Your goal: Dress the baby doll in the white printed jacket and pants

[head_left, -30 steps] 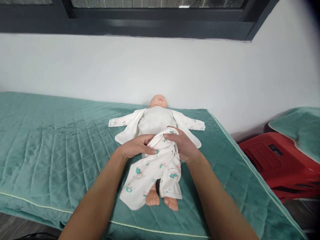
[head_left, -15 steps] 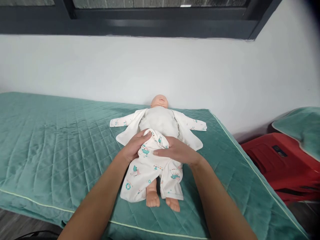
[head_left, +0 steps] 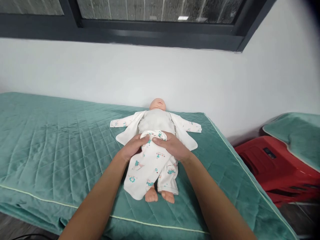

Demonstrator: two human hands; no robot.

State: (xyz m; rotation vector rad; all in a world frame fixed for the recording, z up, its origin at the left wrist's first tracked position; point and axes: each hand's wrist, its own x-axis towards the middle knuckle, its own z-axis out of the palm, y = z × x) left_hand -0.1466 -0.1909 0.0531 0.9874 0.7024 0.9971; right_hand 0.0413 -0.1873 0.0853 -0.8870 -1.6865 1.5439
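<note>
A baby doll point(head_left: 156, 120) lies on its back, head toward the wall, on a green quilted bed cover point(head_left: 82, 143). Its white jacket point(head_left: 188, 141) is spread open at the front, with printed sleeves stretched to both sides. White printed baby pants point(head_left: 146, 166) cover the doll's hips and legs, and the bare feet point(head_left: 151, 194) stick out below. My left hand point(head_left: 135, 145) grips the waistband on the left, thumb on top. On the other side my right hand point(head_left: 172, 145) pinches the waistband, its thumb near the middle. Fingers under the cloth are hidden.
Beyond the bed's right edge stands a red plastic chair point(head_left: 272, 166) with a green cloth point(head_left: 295, 138) over it. A white wall point(head_left: 100, 70) with a dark-framed window point(head_left: 160, 33) rises behind the bed. A dark cable point(head_left: 30, 236) shows at the lower left.
The pants' waistband has been drawn up toward the belly, and the leg hems now sit nearer the feet's tops. Both hands have come closer together. The camera view has tilted up slightly.
</note>
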